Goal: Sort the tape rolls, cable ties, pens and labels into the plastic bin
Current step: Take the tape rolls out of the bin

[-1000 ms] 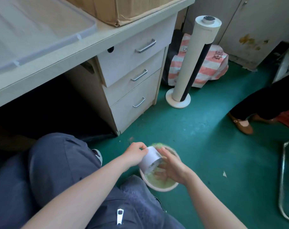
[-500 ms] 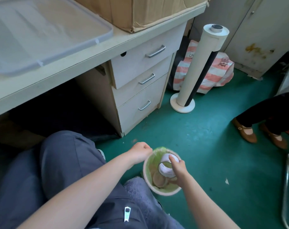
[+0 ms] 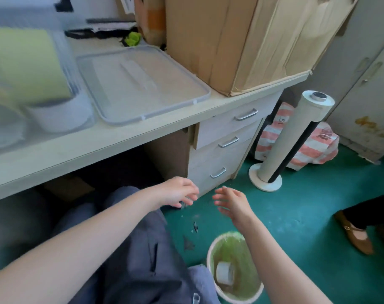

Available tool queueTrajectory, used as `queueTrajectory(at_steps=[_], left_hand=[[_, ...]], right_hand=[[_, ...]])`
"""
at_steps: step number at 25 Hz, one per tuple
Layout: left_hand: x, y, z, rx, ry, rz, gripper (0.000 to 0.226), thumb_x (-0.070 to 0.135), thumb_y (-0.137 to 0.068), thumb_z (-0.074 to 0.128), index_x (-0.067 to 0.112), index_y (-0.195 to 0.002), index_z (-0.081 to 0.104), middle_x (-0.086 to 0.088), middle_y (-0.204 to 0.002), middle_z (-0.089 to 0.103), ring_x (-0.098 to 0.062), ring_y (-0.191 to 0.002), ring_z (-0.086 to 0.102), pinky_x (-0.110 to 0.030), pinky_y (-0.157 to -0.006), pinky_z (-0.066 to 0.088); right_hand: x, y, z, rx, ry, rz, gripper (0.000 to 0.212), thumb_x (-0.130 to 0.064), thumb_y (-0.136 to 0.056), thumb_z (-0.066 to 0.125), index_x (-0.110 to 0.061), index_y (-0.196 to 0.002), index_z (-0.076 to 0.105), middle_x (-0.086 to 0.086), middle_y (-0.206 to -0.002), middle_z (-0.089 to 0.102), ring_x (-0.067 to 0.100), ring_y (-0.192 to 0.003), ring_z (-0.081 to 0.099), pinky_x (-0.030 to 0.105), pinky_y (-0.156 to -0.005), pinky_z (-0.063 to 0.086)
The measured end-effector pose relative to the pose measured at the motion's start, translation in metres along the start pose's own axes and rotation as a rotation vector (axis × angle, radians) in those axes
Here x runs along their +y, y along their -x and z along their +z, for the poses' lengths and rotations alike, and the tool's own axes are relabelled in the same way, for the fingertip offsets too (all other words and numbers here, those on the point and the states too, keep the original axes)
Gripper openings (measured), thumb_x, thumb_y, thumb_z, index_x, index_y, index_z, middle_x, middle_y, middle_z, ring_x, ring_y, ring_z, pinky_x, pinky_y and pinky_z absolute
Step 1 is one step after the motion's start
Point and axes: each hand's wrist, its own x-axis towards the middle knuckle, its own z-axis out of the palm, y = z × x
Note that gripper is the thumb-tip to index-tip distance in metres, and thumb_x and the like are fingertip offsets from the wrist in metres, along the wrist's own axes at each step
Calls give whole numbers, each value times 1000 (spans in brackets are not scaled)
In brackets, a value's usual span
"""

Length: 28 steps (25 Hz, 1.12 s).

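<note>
Desk (image 3: 142,137) carries a cardboard box (image 3: 241,40), a clear plastic bin (image 3: 63,53) at far left (blurred; contents unclear) and a clear lid (image 3: 142,84) lying flat between them. On the floor by the knee: a small green-lined basket (image 3: 208,257). Left hand (image 3: 178,191) and right hand (image 3: 232,201) hover above the floor, fingers loose, both empty. One white tape roll (image 3: 225,274) lies tilted inside the basket. Likely light, with a stiff core and slick sides; best taken with a finger through the core and the thumb on the outer face.

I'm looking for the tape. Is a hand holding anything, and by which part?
Nothing. The left hand and right hand are empty; the tape roll lies in the bin.
</note>
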Motion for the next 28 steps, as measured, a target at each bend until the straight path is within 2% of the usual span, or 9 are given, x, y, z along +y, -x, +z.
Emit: queueTrajectory(at_steps=[6,9,12,16,21,25,28], left_hand=[[54,89,-97,177,65,274,22,27,-99,38,22,-92,58,3,-98,65,-10,-90,62,-24,-78,44],[82,146,-136,226,30,418,22,27,-99,39,19,-95,60,1,-99,67,-11,-92,64,-27,-83,48],[103,204,-176,261,0,499,25,28,-99,40,15,-98,62,-2,-100,70,-13,-90,68,-26,-74,53],[119,258,-227,411,-43,559,27,27,-99,40,12,-100,63,-2,-97,72,-13,-87,70,-22,-65,54],[110,283,-277,602,-105,496,27,29,-98,42,13,-109,61,0,-99,71,-11,-86,69,-23,-69,53],[84,268,-322,691,-217,318,24,28,-98,43,16,-116,54,3,-98,69,-10,-86,68,-26,-73,53],[69,252,-356,652,-415,128,26,28,-97,43,16,-118,51,3,-102,64,-11,-89,67,-24,-72,52]], right_hand=[[-128,59,69,-209,-20,-360,23,-15,-95,47,-11,-80,64,2,-65,58,13,-55,50,23,-56,39],[-184,97,100,-251,-69,-526,22,-14,-95,47,-10,-81,64,-2,-57,57,11,-51,47,21,-50,36],[-231,133,132,-253,-18,-685,25,-19,-97,46,-11,-85,66,-2,-59,58,10,-50,48,22,-51,39],[-276,161,179,-337,37,-836,23,-18,-96,47,-9,-86,66,0,-60,57,10,-49,47,20,-46,38],[-319,178,239,-416,216,-1008,24,-17,-95,50,-16,-76,64,0,-61,60,4,-41,49,15,-40,37],[-344,175,286,-451,594,-1166,16,-22,-94,53,-21,-81,62,-3,-67,64,8,-52,56,17,-49,42],[-364,161,323,-496,951,-1225,12,-24,-93,55,-17,-93,64,-2,-75,67,6,-57,60,15,-51,45]])
